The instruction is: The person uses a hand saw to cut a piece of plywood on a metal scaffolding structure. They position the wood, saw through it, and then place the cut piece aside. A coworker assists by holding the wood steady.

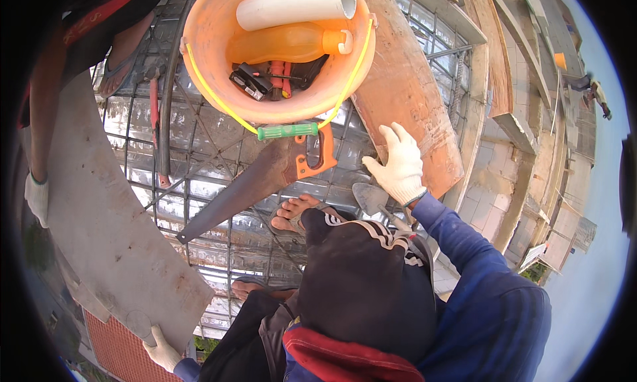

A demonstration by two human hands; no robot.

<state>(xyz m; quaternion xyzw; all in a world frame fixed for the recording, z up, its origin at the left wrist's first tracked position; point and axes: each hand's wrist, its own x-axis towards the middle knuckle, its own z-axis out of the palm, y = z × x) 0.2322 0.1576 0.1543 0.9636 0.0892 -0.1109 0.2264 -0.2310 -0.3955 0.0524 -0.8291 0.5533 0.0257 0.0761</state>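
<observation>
My left hand (161, 351), in a white glove, grips the near edge of a long grey board (126, 223) at the lower left. Its thumb lies against the board; part of the fingers is hidden. White-gloved too, my right hand (400, 161) is open, fingers apart, over the edge of a reddish-brown plywood board (415, 96). I cannot tell whether it touches the wood. Just below that hand lies a pointing trowel (370, 197). To its left a handsaw (249, 191) with an orange handle rests on the rebar grid, beside an orange bucket (202, 76).
Inside the bucket are a white pipe (298, 5), an orange bottle (285, 42) and small tools. A red-handled hammer (154, 110) lies on the rebar mesh (219, 143). At the left, another person's gloved hand (36, 199) is at the grey board. Timber formwork (521, 133) edges the right.
</observation>
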